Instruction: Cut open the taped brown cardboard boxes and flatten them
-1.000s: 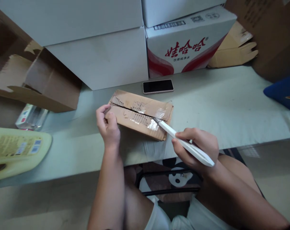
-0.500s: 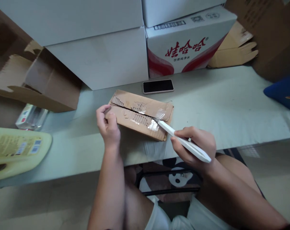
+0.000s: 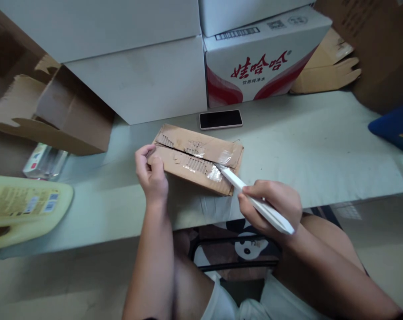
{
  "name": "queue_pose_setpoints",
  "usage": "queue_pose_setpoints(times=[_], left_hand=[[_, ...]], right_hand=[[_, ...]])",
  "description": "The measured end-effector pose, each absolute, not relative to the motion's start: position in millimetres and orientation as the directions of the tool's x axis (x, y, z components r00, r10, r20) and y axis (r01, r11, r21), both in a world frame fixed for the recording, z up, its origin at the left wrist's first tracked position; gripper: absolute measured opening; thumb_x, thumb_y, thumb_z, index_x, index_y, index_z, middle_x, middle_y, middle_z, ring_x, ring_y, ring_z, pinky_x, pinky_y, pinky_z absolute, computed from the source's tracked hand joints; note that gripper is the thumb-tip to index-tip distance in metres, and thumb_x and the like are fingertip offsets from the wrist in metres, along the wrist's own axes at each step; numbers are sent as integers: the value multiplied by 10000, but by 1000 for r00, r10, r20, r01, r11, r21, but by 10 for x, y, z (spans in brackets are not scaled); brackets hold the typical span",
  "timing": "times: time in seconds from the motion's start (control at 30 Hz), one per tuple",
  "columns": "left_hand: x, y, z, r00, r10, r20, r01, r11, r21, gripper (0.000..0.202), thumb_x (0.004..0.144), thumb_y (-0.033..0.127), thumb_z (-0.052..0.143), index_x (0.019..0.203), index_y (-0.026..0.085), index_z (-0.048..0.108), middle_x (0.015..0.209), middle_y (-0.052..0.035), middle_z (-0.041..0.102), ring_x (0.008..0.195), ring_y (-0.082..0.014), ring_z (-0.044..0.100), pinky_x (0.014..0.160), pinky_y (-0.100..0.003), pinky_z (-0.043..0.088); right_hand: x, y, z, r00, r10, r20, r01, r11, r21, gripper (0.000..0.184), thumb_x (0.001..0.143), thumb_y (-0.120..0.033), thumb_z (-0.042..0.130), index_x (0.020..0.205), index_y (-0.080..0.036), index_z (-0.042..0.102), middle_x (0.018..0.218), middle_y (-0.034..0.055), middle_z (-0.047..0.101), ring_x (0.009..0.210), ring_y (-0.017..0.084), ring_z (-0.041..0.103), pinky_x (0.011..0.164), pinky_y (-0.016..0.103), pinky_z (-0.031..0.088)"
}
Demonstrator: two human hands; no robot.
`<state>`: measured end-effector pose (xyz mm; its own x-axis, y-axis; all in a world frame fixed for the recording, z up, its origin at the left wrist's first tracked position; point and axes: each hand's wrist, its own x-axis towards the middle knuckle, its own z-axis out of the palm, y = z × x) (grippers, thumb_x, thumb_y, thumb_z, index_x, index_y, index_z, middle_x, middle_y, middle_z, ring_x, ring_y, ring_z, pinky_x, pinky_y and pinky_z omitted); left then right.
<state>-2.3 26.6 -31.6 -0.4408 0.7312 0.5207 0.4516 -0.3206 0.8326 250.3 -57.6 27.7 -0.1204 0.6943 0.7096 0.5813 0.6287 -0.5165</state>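
Observation:
A small brown cardboard box (image 3: pixel 188 164) lies on the pale green table cover, tilted slightly across my view. Its top has a dark seam between two flaps, torn paper patches and shiny clear tape (image 3: pixel 215 173) near the right end. My left hand (image 3: pixel 152 173) grips the box's left end, thumb on top and fingers round the far side. In my right hand (image 3: pixel 274 204) is a white utility knife (image 3: pixel 259 204), its handle pointing back toward me. The knife's tip rests at the seam beside the tape; how deep the blade sits is hidden.
Behind the box lies a black-screened phone (image 3: pixel 220 119). White cartons (image 3: pixel 137 80) and a red-and-white water carton (image 3: pixel 264 71) stand along the back. An opened cardboard box (image 3: pixel 77 120) and a yellow bottle (image 3: pixel 28 209) are at left, a blue object (image 3: pixel 394 129) at right.
The knife's handle end has dipped slightly toward me, with its tip still at the seam. My left hand keeps its grip on the box; the whole view has shifted a little.

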Motion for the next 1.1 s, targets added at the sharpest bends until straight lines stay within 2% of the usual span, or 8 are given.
queue_pose_setpoints(times=[0.1,0.3,0.57,0.73,0.83,0.97,1.1], left_hand=[[-19,268,-316,-436,739,513,453,-312,835,247,826,275,545,1048,200,622,1065,-63,672,1020,-199,641,937,-338,506],[-25,281,-322,-442,729,522,461,-315,830,259,810,280,543,1043,193,614,1039,-58,669,1001,-194,646,931,-334,507],[-9,264,-312,-410,757,510,440,-326,837,257,824,287,550,1047,192,636,1049,-66,676,984,-198,635,903,-329,507],[31,258,-284,-400,765,504,454,-312,834,242,831,280,534,1034,196,636,1036,-63,677,964,-194,628,879,-325,505],[46,250,-270,-393,763,513,461,-319,828,236,828,277,531,1025,197,632,1029,-63,675,960,-195,629,876,-328,507],[55,243,-260,-391,767,508,469,-309,827,238,828,277,526,1027,197,630,1026,-60,678,945,-191,629,868,-330,508],[63,244,-257,-391,770,505,470,-305,829,241,826,278,522,1026,198,631,1026,-60,679,946,-192,629,865,-330,511]], right_hand=[[2508,-600,317,-108,693,713,604,615,-506,160,832,-126,652,803,-245,549,540,-77,564,401,74,455,411,208,378],[2469,-534,265,-162,702,693,576,638,-511,164,836,-96,644,799,-227,554,548,-82,568,404,58,487,427,187,391],[2522,-642,403,-112,710,695,629,592,-503,170,832,-135,661,786,-258,553,522,-65,576,398,94,501,413,234,414],[2551,-659,425,-91,699,709,579,616,-533,175,821,-115,632,775,-258,541,525,-65,565,370,92,466,384,244,407],[2584,-713,491,-104,752,651,568,582,-582,175,825,-97,636,789,-250,557,547,-58,575,376,89,470,384,251,406],[2604,-821,622,-77,852,518,568,465,-680,153,847,-126,649,784,-242,572,577,-27,588,449,118,546,390,264,402],[2579,-837,625,-20,849,528,609,429,-667,160,845,-149,656,760,-247,564,597,-13,615,467,131,569,390,278,414]])
